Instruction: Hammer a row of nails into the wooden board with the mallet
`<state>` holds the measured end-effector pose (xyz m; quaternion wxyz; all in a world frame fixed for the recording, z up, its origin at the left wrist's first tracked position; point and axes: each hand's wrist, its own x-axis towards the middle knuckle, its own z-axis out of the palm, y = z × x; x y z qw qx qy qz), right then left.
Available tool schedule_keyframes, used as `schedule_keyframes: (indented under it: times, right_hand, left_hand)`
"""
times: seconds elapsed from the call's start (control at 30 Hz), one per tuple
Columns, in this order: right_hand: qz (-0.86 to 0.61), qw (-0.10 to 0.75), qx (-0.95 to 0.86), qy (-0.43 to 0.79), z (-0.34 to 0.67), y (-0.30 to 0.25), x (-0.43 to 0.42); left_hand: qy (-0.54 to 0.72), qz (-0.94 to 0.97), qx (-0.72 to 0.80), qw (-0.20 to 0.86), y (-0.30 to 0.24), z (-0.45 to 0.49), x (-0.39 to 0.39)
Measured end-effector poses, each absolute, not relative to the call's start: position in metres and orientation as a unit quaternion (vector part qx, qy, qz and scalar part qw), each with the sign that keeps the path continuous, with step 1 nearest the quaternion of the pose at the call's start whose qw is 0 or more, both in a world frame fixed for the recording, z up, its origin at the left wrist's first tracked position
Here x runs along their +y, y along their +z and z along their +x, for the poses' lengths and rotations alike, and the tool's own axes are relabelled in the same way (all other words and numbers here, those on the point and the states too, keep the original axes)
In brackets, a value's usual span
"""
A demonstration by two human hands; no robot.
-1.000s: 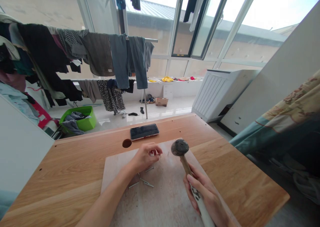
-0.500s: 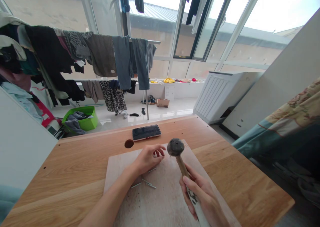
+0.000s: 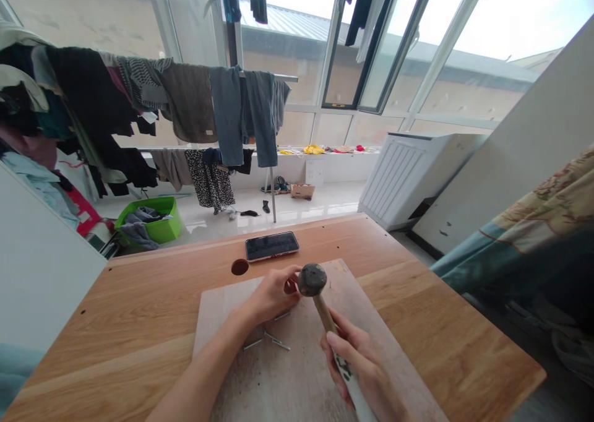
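A single head-worn camera looks forward and down, close over the light wooden desk [image 3: 139,304], facing the tall windows [image 3: 417,51].

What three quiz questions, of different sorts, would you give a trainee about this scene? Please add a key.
1. True or false: the right hand grips the hammer by its handle.
2. Where does the phone lie? A: on the pale board. B: on the wooden table, beyond the board. C: in the right hand.
3. Fill the gap: a few loose ___ lie on the board beside the left hand.

Key
1. True.
2. B.
3. nails.
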<state>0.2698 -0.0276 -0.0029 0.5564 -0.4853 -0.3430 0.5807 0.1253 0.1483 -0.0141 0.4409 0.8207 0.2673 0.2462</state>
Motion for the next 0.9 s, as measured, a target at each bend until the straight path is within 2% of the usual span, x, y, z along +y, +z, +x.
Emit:
schedule_keyframes:
  times: [0.13,0.27,0.4,0.67,0.9]
  right_hand:
    - [-0.483,0.574,-0.316,0.581,0.269,-0.004,-0.030]
    - [-0.492,0.579,-0.296,0.580,0.269,-0.007,-0.031]
    - [-0.491,0.588,-0.296,0.570,0.268,-0.008,-0.031]
    - [-0.504,0.592,-0.294,0.556,0.264,0.004,-0.032]
    - [-0.505,0.589,-0.288,0.561,0.266,0.002,-0.033]
  left_hand:
    - [0.154,0.862,0.276,0.396,0.013,0.108,0.147]
    - [0.011,0.916,0.280,0.286,0.036,0.100,0.135]
    - [0.018,0.934,0.270,0.233,0.043,0.106,0.129]
    - [0.232,0.823,0.273,0.440,0.021,0.101,0.157]
    - [0.186,0.839,0.244,0.450,0.018,0.103,0.155]
